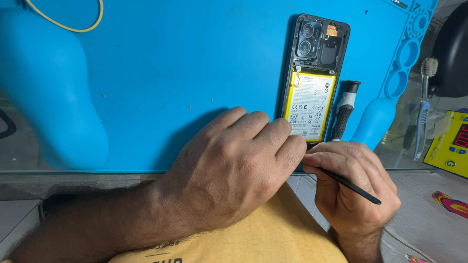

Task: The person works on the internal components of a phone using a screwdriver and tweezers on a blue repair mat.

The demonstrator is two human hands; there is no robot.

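**A:** what's going on w/ the phone?

**B:** opened phone [314,78], back cover off, lying face down on the blue mat [170,73] upper right. Battery [310,106] fills the lower half, white label w/ yellow edge and small black print + symbols. Dual camera block and a small orange flex bit above it.

**A:** hands?

**B:** left hand [239,165] curled, knuckles up, fingertips resting on the phone's bottom left corner, not gripping anything I can see. Right hand [348,182] closed around a thin black spudger [348,185], pen-style, front end pointing toward the phone's bottom edge; tip hidden behind the fingers.

**A:** other stuff nearby?

**B:** black/white-handled screwdriver [345,114] on the mat just beside the phone's right side. Toothbrush [425,107] w/ blue-grey handle further right, off the mat on the glass desk [409,146]. Yellow device [451,143] w/ red digit display at the right edge. Yellow cable loop [68,22] top left. Colourful sticker [451,203] lower right.
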